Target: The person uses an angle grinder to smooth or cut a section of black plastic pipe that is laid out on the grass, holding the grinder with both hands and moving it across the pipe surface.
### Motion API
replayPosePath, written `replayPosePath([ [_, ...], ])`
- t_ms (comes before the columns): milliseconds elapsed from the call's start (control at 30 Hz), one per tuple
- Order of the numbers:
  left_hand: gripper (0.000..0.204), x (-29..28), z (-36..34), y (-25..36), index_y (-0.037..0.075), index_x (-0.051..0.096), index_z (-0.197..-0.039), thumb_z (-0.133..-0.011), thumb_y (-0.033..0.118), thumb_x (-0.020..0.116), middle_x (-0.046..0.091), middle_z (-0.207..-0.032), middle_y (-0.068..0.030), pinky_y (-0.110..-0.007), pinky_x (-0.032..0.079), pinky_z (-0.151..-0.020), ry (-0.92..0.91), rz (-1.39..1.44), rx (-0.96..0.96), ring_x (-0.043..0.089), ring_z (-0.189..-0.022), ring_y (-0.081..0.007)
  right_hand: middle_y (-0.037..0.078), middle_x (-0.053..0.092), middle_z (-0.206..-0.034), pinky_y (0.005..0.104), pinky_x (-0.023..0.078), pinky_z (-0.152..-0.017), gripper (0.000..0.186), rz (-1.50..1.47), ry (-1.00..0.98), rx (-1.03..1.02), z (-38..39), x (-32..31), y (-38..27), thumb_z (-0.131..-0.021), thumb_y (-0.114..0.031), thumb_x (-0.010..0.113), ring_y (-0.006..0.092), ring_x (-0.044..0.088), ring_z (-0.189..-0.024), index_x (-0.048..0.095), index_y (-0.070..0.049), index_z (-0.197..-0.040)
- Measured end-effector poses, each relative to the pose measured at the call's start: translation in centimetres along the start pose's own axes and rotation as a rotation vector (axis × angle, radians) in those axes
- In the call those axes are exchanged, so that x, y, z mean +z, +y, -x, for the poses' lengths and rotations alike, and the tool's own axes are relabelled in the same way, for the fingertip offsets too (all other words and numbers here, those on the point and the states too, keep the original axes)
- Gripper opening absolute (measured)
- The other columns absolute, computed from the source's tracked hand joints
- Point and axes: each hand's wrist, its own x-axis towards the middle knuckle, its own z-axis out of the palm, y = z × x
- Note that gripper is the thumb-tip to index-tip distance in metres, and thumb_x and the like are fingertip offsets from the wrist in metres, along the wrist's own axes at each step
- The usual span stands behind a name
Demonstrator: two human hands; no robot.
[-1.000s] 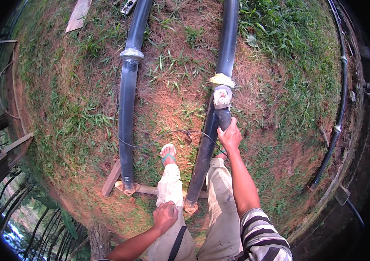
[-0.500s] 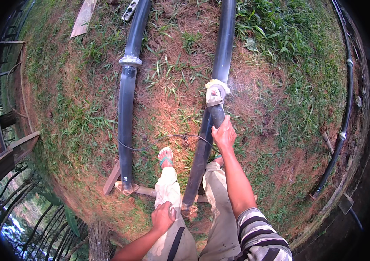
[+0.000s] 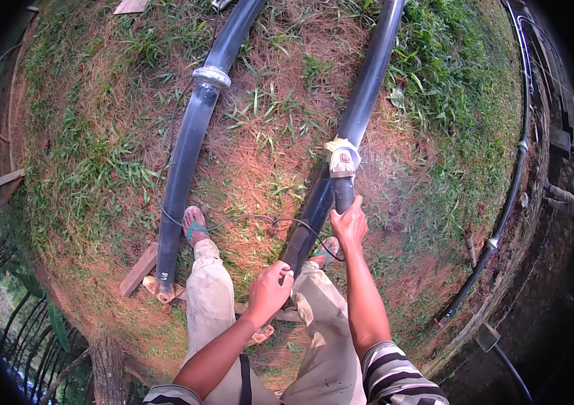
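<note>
My right hand (image 3: 350, 226) is wrapped round the dark handle of an angle grinder (image 3: 343, 162). The grinder's pale head lies against the joint of a long black pipe (image 3: 371, 88), where a yellowish rough band (image 3: 339, 144) shows. A haze of dust hangs to the right of the head. Lower down, my left hand (image 3: 270, 291) is closed with its fingers curled beside the same pipe's near end. Whether it grips the pipe or something small is hidden. A dark cord (image 3: 253, 216) runs from near the grinder across the ground to the left.
A second black pipe (image 3: 189, 148) with a silvery collar (image 3: 211, 77) lies to the left. Its near end is by a wooden piece (image 3: 138, 270). My sandalled feet stand between and beside the pipes. A thinner black pipe (image 3: 509, 196) runs along the right edge of the grass.
My left hand has moved up and right from my thigh to the pipe's near end. My left foot has shifted left. The grinder stays at the joint while the view has turned slightly.
</note>
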Motion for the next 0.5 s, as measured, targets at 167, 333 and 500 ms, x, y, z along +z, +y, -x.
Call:
replayPosePath([
  [167, 0.020, -1.4, -3.9, -3.0, 0.010, 0.070, -0.107, -0.094, 0.025, 0.071, 0.078, -0.092, -0.0112, -0.050, 0.058, -0.076, -0.030, -0.029, -0.083, 0.075, -0.087, -0.0365, 0.032, 0.073, -0.108, 0.0588, 0.056, -0.089, 0.065, 0.133, -0.025, -0.089, -0.8, 0.6, -2.8, -0.084, -0.030, 0.083, 0.0520, 0.071, -0.101, 0.048, 0.003, -0.128],
  [333, 0.022, -6.5, -7.6, -4.7, 0.010, 0.069, -0.106, -0.097, 0.030, 0.068, 0.079, -0.095, -0.0130, -0.052, 0.057, -0.078, -0.040, -0.062, -0.106, 0.075, -0.089, -0.0389, 0.032, 0.074, -0.106, 0.0585, 0.056, -0.089, 0.058, 0.100, 0.047, 0.054, -0.1, 0.6, -6.1, -0.083, -0.031, 0.082, 0.0515, 0.072, -0.100, 0.049, 0.000, -0.121],
  [500, 0.020, -8.0, -9.2, -4.1, 0.011, 0.068, -0.107, -0.096, 0.028, 0.070, 0.079, -0.096, -0.0135, -0.053, 0.057, -0.080, -0.048, -0.072, -0.100, 0.075, -0.091, -0.0391, 0.031, 0.074, -0.103, 0.0584, 0.056, -0.089, 0.060, 0.186, 0.034, -0.063, -1.4, 1.2, -7.8, -0.084, -0.034, 0.081, 0.0513, 0.072, -0.100, 0.050, 0.000, -0.121],
])
